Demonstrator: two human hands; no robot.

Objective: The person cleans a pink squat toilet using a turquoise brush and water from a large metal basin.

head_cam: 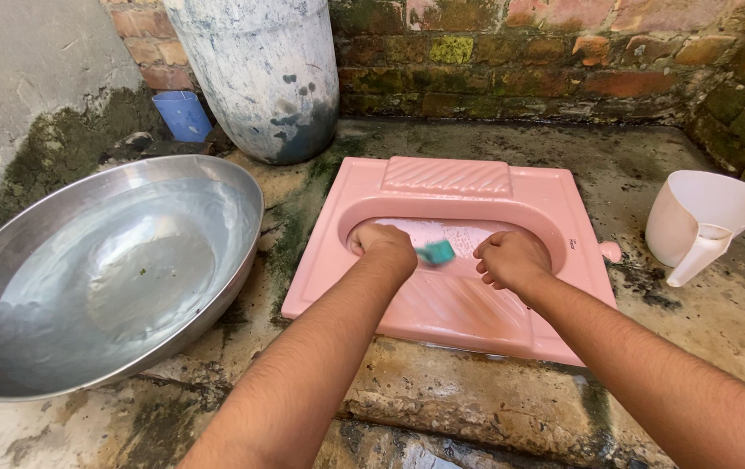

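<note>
Both hands are down in the bowl of the pink pan [455, 304], which is set flat in the wet concrete floor [720, 330]. The left hand [383, 247] is a closed fist at the bowl's left rim; what it clasps cannot be told, since the fingers curl under and away from the camera. The right hand [511, 259] is also curled shut, just right of centre. Between the two fists shows a small teal scrubber [436, 253], touching or nearly touching the left hand; which hand actually grips it is not clear, and most of it is hidden.

The bowl is narrow: the fists nearly fill its width, with the raised rim close on either side and the ribbed footrests before and behind. White foam or scum covers the bowl's far wall behind the hands.

To the left, a wide steel basin [103, 278] holding water sits just beside the pan, its rim cut off by the frame's left edge. Behind stands a stained white drum [260, 78], its top cut off, with a blue cup [181, 115] beside it. A white jug [702, 226] stands well right of the pan. The mossy brick wall [563, 69] closes off the back.
</note>
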